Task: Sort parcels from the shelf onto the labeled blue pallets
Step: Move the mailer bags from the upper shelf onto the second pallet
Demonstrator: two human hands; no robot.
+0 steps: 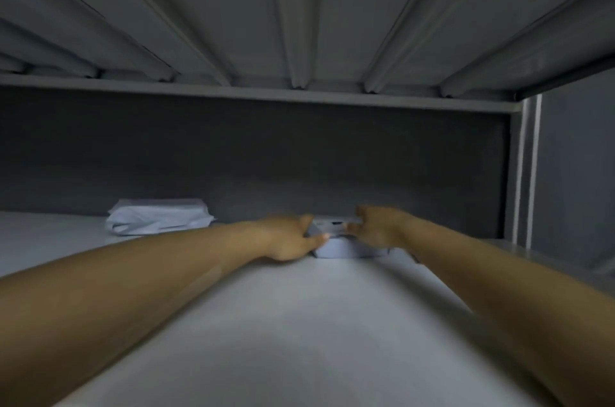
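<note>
A small pale parcel (336, 245) lies deep on the grey shelf board (299, 323), near the dark back panel. My left hand (289, 238) grips its left end, thumb along the front edge. Over its right end curls my right hand (377, 229), fingers on top. Both arms reach far in from the front. Most of the parcel is hidden between the hands. The picture is blurred. A second parcel, a white soft bag (159, 217), lies to the left at the back.
The ribbed underside of the shelf above (299, 14) hangs low over the arms. A metal upright (527, 170) closes the bay on the right. The dark back panel (266, 157) stands just behind the parcels.
</note>
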